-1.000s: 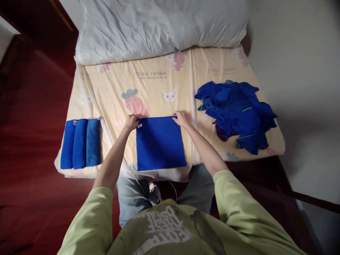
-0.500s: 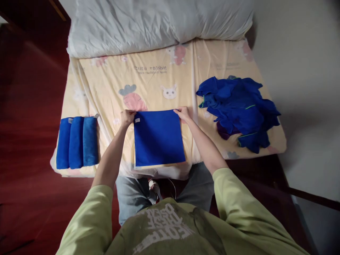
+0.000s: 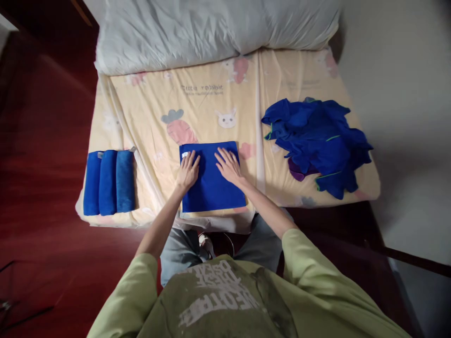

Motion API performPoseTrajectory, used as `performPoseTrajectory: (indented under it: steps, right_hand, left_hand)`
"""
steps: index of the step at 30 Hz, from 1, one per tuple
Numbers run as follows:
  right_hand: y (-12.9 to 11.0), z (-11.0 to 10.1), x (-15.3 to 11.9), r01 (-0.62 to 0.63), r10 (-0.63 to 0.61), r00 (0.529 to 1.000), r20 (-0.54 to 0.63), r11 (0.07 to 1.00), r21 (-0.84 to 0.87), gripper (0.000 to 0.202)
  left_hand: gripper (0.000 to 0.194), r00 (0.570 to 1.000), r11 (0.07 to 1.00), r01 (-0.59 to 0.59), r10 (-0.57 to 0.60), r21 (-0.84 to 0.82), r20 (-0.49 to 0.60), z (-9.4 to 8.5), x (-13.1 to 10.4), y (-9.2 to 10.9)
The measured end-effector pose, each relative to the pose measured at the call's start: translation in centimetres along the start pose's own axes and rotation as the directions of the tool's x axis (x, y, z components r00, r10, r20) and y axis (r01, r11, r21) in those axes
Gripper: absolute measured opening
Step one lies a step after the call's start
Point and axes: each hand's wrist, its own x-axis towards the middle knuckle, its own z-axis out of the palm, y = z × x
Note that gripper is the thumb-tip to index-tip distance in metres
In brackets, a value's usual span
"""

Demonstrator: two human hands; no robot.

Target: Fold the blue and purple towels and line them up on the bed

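Note:
A blue cloth (image 3: 213,192) lies spread flat near the front edge of the bed, with a small white tag at its upper left corner. My left hand (image 3: 188,171) rests on its upper left part, fingers stretched out and partly over the tag. On the upper right part lies my right hand (image 3: 229,166), palm down with the fingers spread. Three rolled blue cloths (image 3: 108,183) sit side by side to the left. Over on the right is a loose heap of crumpled blue cloths (image 3: 317,141), some with green edging, and a purple one (image 3: 296,170) shows underneath.
A yellow sheet (image 3: 148,108) with rabbit and carrot prints covers the bed. A bulky pale grey quilt (image 3: 211,33) lies across the far side. To the right stands a pale wall (image 3: 405,117), and dark red floor (image 3: 45,178) shows at the left.
Both hands have let go of the blue cloth's upper corners. They have moved inward onto its surface and opened flat. The view has shifted slightly.

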Motion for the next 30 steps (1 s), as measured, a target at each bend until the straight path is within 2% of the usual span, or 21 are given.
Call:
performPoseTrajectory:
  steps: [3,6,10,13,15,18,24,30]
  right_hand:
    - [-1.5,0.7,-5.9,0.032,-0.033,0.998,0.05,0.999,0.022,0.054]
    - [-1.1,1.1,-11.5,0.01,-0.011,1.0,0.022,0.999,0.043,0.051]
    - [-0.2,0.8,-17.8,-0.007,0.013,0.998,-0.054,0.993,0.117,0.048]
    - [-0.1,0.5,-21.4,0.005,0.008,0.996,-0.084,0.987,0.159,0.046]
    - [-0.2,0.4,-22.9,0.013,0.003,0.996,-0.091,0.985,0.17,0.047]
    - [-0.5,0.4,-23.6,0.005,0.015,0.993,-0.113,0.985,0.173,0.052]
    - [-0.6,0.8,-21.9,-0.01,0.028,0.995,-0.094,0.983,0.184,0.055]
    - [-0.2,1.4,-20.0,-0.021,0.04,0.992,-0.12,0.988,0.155,0.054]
  left_hand:
    - [0.057,0.998,0.999,0.034,-0.032,-0.027,0.051,1.2,-6.3,1.8]
    - [0.056,0.998,0.999,0.026,-0.024,-0.041,0.063,1.9,-12.6,2.1]
    - [0.055,0.998,0.997,-0.025,0.03,-0.077,0.059,1.9,-19.1,0.4]
    - [0.054,0.995,0.994,-0.064,0.071,-0.093,0.074,1.7,-21.8,-1.4]
    - [0.056,0.994,0.993,-0.079,0.086,-0.093,0.074,1.4,-22.3,-2.3]
    - [0.057,0.991,0.99,-0.108,0.114,-0.093,0.062,1.0,-21.7,-2.4]
    - [0.061,0.992,0.992,-0.099,0.104,-0.082,0.066,0.8,-19.4,-1.0]
    - [0.063,0.995,0.997,-0.046,0.052,-0.064,0.086,0.6,-18.9,-0.6]
